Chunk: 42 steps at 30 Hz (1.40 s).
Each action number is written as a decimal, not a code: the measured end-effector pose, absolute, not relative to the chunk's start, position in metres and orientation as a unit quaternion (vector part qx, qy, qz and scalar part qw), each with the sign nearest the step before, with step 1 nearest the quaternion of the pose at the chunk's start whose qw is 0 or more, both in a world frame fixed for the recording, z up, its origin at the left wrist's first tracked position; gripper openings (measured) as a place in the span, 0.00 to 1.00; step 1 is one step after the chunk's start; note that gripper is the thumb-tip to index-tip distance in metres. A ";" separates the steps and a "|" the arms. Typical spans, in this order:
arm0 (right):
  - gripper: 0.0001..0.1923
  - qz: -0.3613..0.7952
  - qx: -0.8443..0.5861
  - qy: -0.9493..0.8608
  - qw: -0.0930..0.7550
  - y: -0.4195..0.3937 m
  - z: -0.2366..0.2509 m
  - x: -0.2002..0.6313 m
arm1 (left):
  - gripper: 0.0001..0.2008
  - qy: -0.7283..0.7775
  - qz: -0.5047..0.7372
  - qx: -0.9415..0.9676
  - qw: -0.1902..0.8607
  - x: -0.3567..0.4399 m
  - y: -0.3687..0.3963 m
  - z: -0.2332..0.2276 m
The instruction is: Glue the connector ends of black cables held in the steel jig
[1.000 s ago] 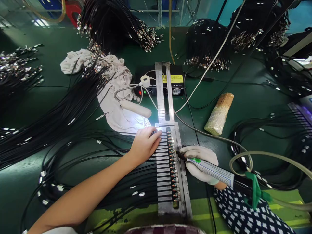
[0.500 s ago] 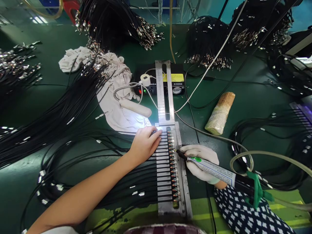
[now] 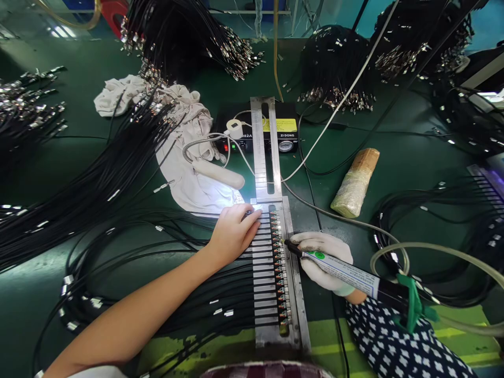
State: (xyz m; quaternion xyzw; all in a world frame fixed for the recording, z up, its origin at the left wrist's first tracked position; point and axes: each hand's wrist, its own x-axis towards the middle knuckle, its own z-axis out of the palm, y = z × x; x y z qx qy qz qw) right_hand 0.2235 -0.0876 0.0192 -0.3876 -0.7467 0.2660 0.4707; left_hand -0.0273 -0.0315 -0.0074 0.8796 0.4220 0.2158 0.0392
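Observation:
My gloved right hand (image 3: 325, 260) grips a dispensing syringe (image 3: 342, 270) with a labelled barrel, a black front end and a green cap joined to a clear hose. The syringe's tip meets the row of small metal cable connectors (image 3: 279, 268), a little above its middle. These connectors sit side by side in a slotted metal fixture (image 3: 265, 320), their black cables (image 3: 224, 281) running off to the left. Bare, my left hand (image 3: 234, 231) lies over the upper left side of the fixture, fingers extended across the cables near its top. Its fingertips are partly hidden.
Behind the fixture stands a black dispenser controller (image 3: 289, 142). A lit lamp (image 3: 218, 174) shines beside my left hand, over a white cloth (image 3: 177, 181). A plastic-wrapped block (image 3: 356, 184) lies to the right. Cable bundles (image 3: 338, 68) surround the work area.
My right hand and the syringe have shifted very slightly upward along the connector row. My left hand and the fixture stay where they were.

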 end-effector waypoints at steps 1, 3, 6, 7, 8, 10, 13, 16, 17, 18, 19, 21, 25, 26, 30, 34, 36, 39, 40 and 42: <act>0.10 0.266 -0.388 -0.747 0.471 -0.087 0.020 0.223 | 0.13 0.421 0.216 0.880 0.040 -0.027 -0.032 -0.008; 0.10 0.263 -0.388 -0.746 0.472 -0.088 0.021 0.224 | 0.13 0.421 0.216 0.880 0.040 -0.027 -0.032 -0.008; 0.10 0.263 -0.388 -0.747 0.472 -0.090 0.024 0.225 | 0.13 0.422 0.215 0.880 0.037 -0.027 -0.031 -0.009; 0.10 0.263 -0.387 -0.746 0.475 -0.091 0.025 0.226 | 0.13 0.422 0.215 0.880 0.036 -0.027 -0.032 -0.009; 0.11 0.265 -0.386 -0.743 0.478 -0.093 0.026 0.227 | 0.13 0.421 0.216 0.880 0.034 -0.027 -0.032 -0.008; 0.11 0.268 -0.387 -0.737 0.486 -0.097 0.027 0.228 | 0.13 0.421 0.220 0.880 0.034 -0.027 -0.032 -0.008; 0.11 0.271 -0.388 -0.737 0.482 -0.102 0.026 0.228 | 0.13 0.423 0.225 0.877 0.036 -0.027 -0.032 -0.007; 0.10 0.268 -0.383 -0.750 0.467 -0.103 0.024 0.226 | 0.13 0.423 0.222 0.878 0.034 -0.027 -0.032 -0.008; 0.09 0.268 -0.382 -0.752 0.465 -0.102 0.023 0.226 | 0.13 0.423 0.220 0.878 0.033 -0.027 -0.032 -0.008; 0.09 0.268 -0.383 -0.754 0.463 -0.102 0.023 0.225 | 0.13 0.423 0.218 0.879 0.033 -0.027 -0.032 -0.008; 0.09 0.269 -0.385 -0.752 0.462 -0.101 0.023 0.224 | 0.13 0.423 0.217 0.879 0.033 -0.027 -0.031 -0.008; 0.09 0.270 -0.389 -0.749 0.464 -0.100 0.023 0.223 | 0.13 0.423 0.216 0.879 0.034 -0.027 -0.032 -0.009; 0.10 0.274 -0.386 -0.749 0.464 -0.099 0.020 0.224 | 0.12 0.424 0.217 0.878 0.033 -0.027 -0.032 -0.008; 0.10 0.275 -0.385 -0.750 0.462 -0.099 0.019 0.224 | 0.12 0.425 0.217 0.878 0.033 -0.027 -0.032 -0.008; 0.10 0.273 -0.385 -0.752 0.461 -0.099 0.018 0.225 | 0.13 0.425 0.216 0.878 0.036 -0.027 -0.032 -0.008; 0.08 0.272 -0.386 -0.751 0.463 -0.100 0.019 0.224 | 0.13 0.422 0.218 0.879 0.032 -0.027 -0.032 -0.008; 0.08 0.273 -0.383 -0.751 0.464 -0.100 0.020 0.225 | 0.13 0.421 0.221 0.879 0.029 -0.027 -0.032 -0.008; 0.08 0.277 -0.380 -0.750 0.465 -0.100 0.022 0.225 | 0.12 0.420 0.221 0.880 0.030 -0.027 -0.032 -0.008; 0.08 0.279 -0.380 -0.750 0.465 -0.100 0.023 0.225 | 0.12 0.420 0.221 0.880 0.030 -0.027 -0.032 -0.008; 0.07 0.280 -0.381 -0.749 0.463 -0.100 0.023 0.225 | 0.12 0.420 0.222 0.880 0.030 -0.027 -0.031 -0.008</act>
